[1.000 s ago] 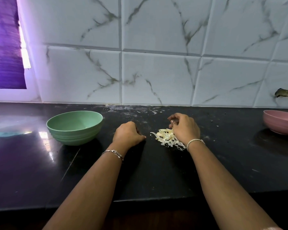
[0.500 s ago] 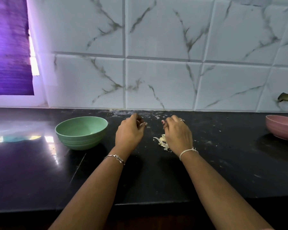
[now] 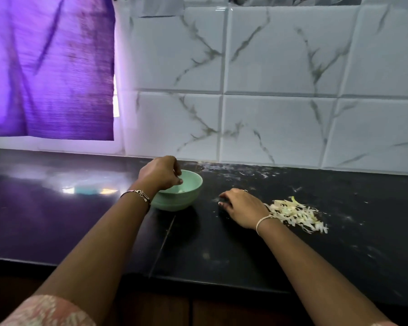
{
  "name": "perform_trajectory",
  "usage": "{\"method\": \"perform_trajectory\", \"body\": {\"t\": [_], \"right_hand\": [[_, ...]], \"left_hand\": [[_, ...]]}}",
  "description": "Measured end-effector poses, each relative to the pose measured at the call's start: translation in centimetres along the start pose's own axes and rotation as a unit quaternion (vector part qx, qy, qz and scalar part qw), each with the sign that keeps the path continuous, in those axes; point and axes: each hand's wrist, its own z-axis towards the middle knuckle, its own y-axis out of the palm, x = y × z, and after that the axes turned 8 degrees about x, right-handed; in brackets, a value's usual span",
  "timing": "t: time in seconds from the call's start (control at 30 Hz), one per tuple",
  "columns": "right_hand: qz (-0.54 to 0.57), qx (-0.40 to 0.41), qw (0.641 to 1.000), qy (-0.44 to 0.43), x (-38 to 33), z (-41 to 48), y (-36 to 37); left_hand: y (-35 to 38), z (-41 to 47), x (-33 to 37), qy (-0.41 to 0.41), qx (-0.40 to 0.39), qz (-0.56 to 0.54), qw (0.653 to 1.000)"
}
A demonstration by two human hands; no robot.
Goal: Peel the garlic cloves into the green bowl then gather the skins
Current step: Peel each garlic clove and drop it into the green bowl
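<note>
Currently dips left hand [image 3: 159, 172] over green bowl [image 3: 179, 202], fingers curled, likely to drop a clove; cannot tell if gripping one. Rests right hand [image 3: 242, 209] flat on surface [image 3: 222, 250] beside piled skins [image 3: 292, 212], ready for gathering.

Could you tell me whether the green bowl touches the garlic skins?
Apart: the head view shows bare counter and the right hand between the green bowl and the garlic skins.
</note>
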Motion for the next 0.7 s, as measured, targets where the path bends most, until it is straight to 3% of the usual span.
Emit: {"method": "perform_trajectory", "body": {"t": [0.23,0.43,0.57,0.7], "right_hand": [[-0.008,0.03,0.999,0.029,-0.8,0.8,0.7],[0.143,0.068,0.985,0.067,-0.2,0.5,0.1],[0.331,0.048,0.933,0.132,1.2,0.0,-0.6],[0.45,0.024,0.882,0.139,2.6,-1.3,-2.0]], "left_hand": [[0.3,0.0,-1.8,0.014,-0.005,0.04,0.999],[0.7,-0.3,-0.4,0.033,0.029,-0.048,0.998],[1.0,-1.3,2.8,0.073,0.055,-0.148,0.985],[1.9,-2.6,6.9,0.123,0.012,-0.205,0.971]]}}
